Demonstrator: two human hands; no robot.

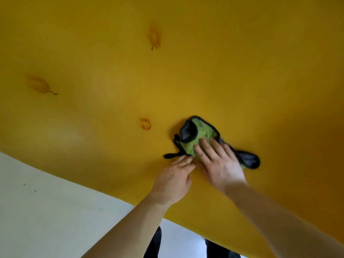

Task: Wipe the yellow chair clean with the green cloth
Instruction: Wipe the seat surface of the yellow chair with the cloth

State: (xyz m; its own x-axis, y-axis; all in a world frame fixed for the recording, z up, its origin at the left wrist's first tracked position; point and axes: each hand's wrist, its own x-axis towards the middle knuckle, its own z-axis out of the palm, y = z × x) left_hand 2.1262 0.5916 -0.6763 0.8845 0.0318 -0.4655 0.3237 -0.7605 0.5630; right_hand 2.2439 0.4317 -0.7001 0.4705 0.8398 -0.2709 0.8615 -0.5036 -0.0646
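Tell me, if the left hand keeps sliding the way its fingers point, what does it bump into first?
Probably the green cloth: the left hand points up and right, fingertips already at its black-trimmed edge, beside the right hand.

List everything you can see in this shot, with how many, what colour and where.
yellow chair: one, yellow, its surface fills most of the view
stains: three, brownish orange, on the chair; one upper middle, one far left, one just left of the cloth
green cloth: one, green with dark grey-black edging and lining, bunched on the chair right of centre
floor: pale whitish, lower left below the chair's edge
trouser legs: two, dark, bottom centre
left hand: one, bare, fingertips at the cloth's lower left edge
right hand: one, bare, flat on top of the cloth, fingers spread
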